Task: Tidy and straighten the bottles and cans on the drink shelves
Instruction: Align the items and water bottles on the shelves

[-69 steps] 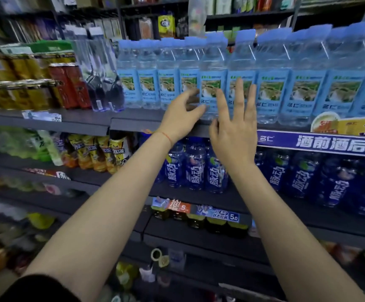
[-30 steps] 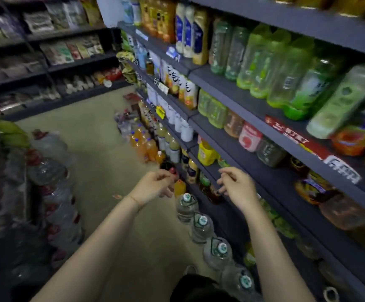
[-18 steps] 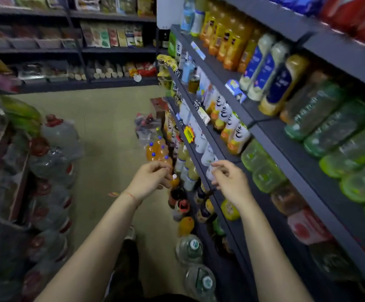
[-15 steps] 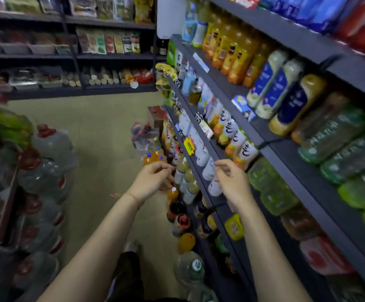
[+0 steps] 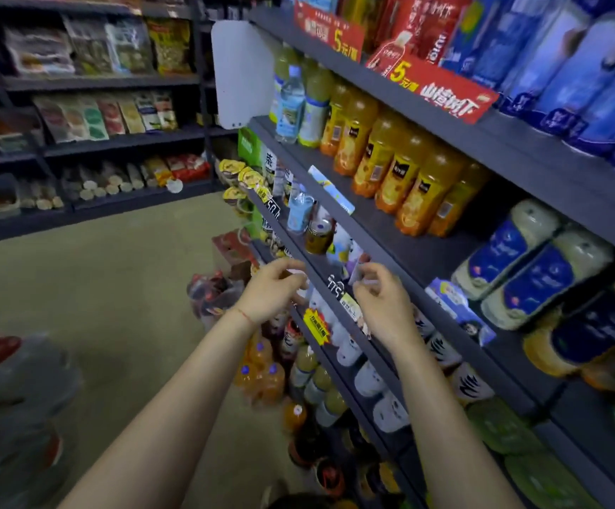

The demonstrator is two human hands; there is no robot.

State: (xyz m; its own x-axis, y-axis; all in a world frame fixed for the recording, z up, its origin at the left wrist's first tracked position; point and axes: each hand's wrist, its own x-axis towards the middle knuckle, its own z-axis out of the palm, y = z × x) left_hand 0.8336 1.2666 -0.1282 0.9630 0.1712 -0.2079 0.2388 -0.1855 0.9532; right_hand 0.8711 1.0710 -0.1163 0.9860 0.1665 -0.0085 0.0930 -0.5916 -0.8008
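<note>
Both bare forearms are reaching out in front of the dark grey metal drink shelving (image 5: 401,247) that is running along the right side of the aisle. The left hand (image 5: 271,290), with a thin red string around its wrist, is hovering just off the shelf edge with its fingers loosely curled; whether it is pinching anything is too blurred to tell. The right hand (image 5: 383,303) is hanging beside it, close to the shelf lip, fingers curled inward, thumb and fingertips near a small pale tag; I cannot tell whether it is actually gripping it. Just beyond the hands, on the same shelf level, a small amber glass jar with a pale lid (image 5: 319,235) is standing near a light blue clear plastic bottle (image 5: 299,211). One level up, a row of orange juice bottles with yellow labels (image 5: 398,167) is standing upright, followed by pale bottles with dark blue labels (image 5: 530,262). A red promotional price strip (image 5: 434,90) is sitting on the shelf edge above. Below the hands, white bottles with black markings (image 5: 368,380) are lining a lower shelf, and large clear water jugs with red caps (image 5: 12,383) are standing on the left.
</note>
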